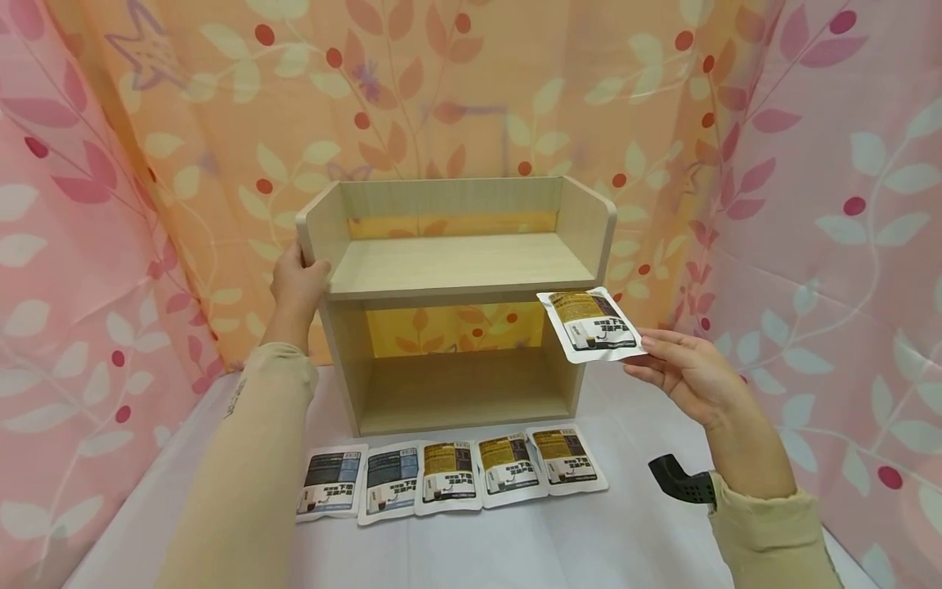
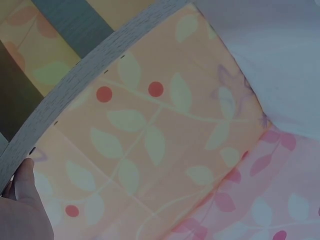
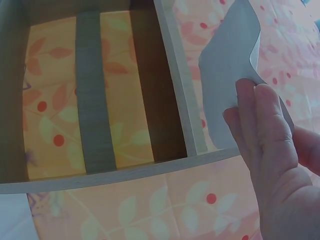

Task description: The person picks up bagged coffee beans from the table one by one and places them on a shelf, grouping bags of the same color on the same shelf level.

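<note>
A small light-wood shelf (image 1: 459, 262) with two levels stands in the middle of the head view. My left hand (image 1: 296, 286) grips the edge of its left side panel; in the left wrist view only part of that hand (image 2: 25, 205) shows, against the panel's edge (image 2: 75, 85). My right hand (image 1: 688, 372) pinches a flat white pouch (image 1: 592, 323) with a gold-and-black label by its lower right corner. That pouch is held up in front of the shelf's right side. In the right wrist view the pouch (image 3: 230, 70) shows its plain back between thumb and fingers.
Several similar pouches (image 1: 449, 474) lie in an overlapping row on the white tabletop (image 1: 515, 548) before the shelf, some with blue labels, others gold. A black bracket (image 1: 680, 480) sticks out from my right sleeve. Leaf-patterned curtains (image 1: 441, 90) hang behind and at both sides.
</note>
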Tool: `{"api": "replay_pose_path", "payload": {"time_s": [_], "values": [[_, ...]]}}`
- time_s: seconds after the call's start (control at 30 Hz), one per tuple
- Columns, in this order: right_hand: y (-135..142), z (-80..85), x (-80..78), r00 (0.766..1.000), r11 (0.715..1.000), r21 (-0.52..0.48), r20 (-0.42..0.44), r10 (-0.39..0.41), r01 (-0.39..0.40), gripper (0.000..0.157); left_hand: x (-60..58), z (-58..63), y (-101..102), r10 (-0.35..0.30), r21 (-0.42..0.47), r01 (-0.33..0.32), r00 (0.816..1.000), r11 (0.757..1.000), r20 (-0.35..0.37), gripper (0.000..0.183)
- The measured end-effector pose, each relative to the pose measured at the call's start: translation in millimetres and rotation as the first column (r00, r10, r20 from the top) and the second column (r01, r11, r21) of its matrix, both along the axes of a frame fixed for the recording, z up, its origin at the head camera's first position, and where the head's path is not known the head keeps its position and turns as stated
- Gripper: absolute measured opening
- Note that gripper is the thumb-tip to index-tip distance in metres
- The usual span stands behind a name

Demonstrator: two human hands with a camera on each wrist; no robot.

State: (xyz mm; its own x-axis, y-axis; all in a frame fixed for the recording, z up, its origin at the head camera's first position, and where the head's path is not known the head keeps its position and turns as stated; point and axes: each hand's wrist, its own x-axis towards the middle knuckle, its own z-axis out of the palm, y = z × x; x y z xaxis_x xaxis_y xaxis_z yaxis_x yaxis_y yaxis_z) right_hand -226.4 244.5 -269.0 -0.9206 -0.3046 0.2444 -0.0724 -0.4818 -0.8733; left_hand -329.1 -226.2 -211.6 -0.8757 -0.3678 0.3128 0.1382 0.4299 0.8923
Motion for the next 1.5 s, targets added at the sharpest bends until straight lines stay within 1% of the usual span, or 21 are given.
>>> {"api": "replay_pose_path", "payload": {"time_s": [0.23,0.47,0.6,0.87,0.97,1.1,1.23,1.5], "values": [[-2,5.0,-1.0,1.000,1.000,-0.017,-0.013,0.007,-0.007,0.028,-0.1,0.0,-1,0.001,-0.001,-0.001,1.000,1.000,0.000,0.047],[-5,6.9,-2.8,0.999,0.999,-0.039,-0.022,0.036,-0.036,0.030,0.2,0.7,-1,-0.005,-0.019,0.005,1.000,1.000,0.003,0.047],[-7,9.3,-4.7,0.999,0.999,-0.030,-0.026,0.037,-0.037,0.030,0.3,0.7,-1,0.000,-0.017,0.000,1.000,1.000,0.003,0.046],[-11,19.1,-8.4,1.000,1.000,-0.022,0.029,-0.006,0.006,0.027,0.5,1.2,0,0.005,-0.014,-0.004,1.000,1.000,0.005,0.046],[-14,22.6,-9.3,0.999,0.999,-0.043,0.048,-0.003,0.005,0.027,1.2,1.0,0,0.003,-0.020,-0.003,1.000,1.000,0.004,0.045],[-14,23.3,-11.3,0.999,0.998,-0.067,0.045,0.018,-0.015,0.027,1.6,-1.2,1,0.003,-0.023,-0.003,1.000,1.000,-0.002,0.045],[-16,26.4,-13.2,0.998,0.997,-0.081,0.059,0.017,-0.012,0.027,0.6,-1.5,1,0.002,-0.015,-0.002,1.000,1.000,-0.004,0.048],[-19,32.2,-16.0,0.989,0.995,-0.087,0.139,-0.040,0.052,0.022,1.4,-1.9,1,0.004,-0.013,-0.005,1.000,1.000,-0.014,0.046]]}}
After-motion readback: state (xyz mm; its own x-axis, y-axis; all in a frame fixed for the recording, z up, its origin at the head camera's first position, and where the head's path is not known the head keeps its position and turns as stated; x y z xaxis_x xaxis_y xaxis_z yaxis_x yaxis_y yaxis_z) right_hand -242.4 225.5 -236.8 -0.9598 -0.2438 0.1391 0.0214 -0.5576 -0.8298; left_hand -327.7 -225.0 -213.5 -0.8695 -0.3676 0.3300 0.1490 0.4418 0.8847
